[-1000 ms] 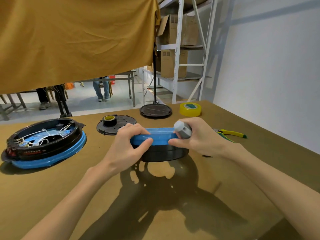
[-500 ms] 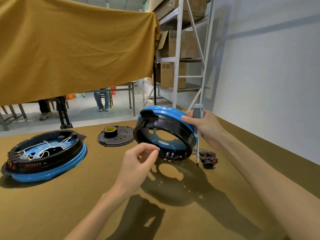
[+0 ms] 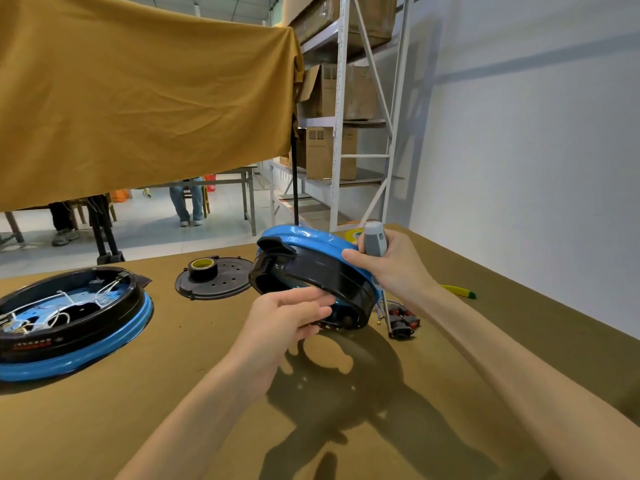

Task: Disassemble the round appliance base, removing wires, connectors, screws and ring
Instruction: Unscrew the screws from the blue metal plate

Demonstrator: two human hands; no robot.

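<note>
A: Where's the round base (image 3: 311, 271)?

B: Off the tabletop (image 3: 138, 410), tilted, blue ring (image 3: 304, 237) uppermost on the far side, black body facing the camera. Held between both hands, mid-scene.

A: Left hand (image 3: 280, 323)?

B: Under the near lower edge. Fingers (image 3: 311, 301) fairly straight, lying along the black rim, thumb below. Looks like support from beneath; how far they wrap, can't tell, the rim hides the tips.

A: Right hand (image 3: 388, 271)?

B: On the right side of the blue ring. Fingers curled round a grey screwdriver (image 3: 373, 239), handle up, shaft running down behind the base. Fingertips also press on the ring edge.

A: What's under it?

B: Its shadow on the tabletop, plus a cluster of black and red connectors (image 3: 401, 320) with thin wires (image 3: 381, 308), just right of the base's low edge, near the screwdriver tip.

A: Room around?

B: Left: second base (image 3: 69, 320), wires inside, flat on the tabletop, well apart. Far side: black perforated disc (image 3: 214, 282) with a yellow tape roll (image 3: 202, 263) on it, close beside the held base's left edge. Right: yellow handled tool (image 3: 459, 291) behind the right forearm, near the tabletop's right edge. Near side toward the camera is open brown tabletop, only the forearms crossing it. Another yellow tape roll (image 3: 353, 234) peeks out behind the blue ring.
</note>
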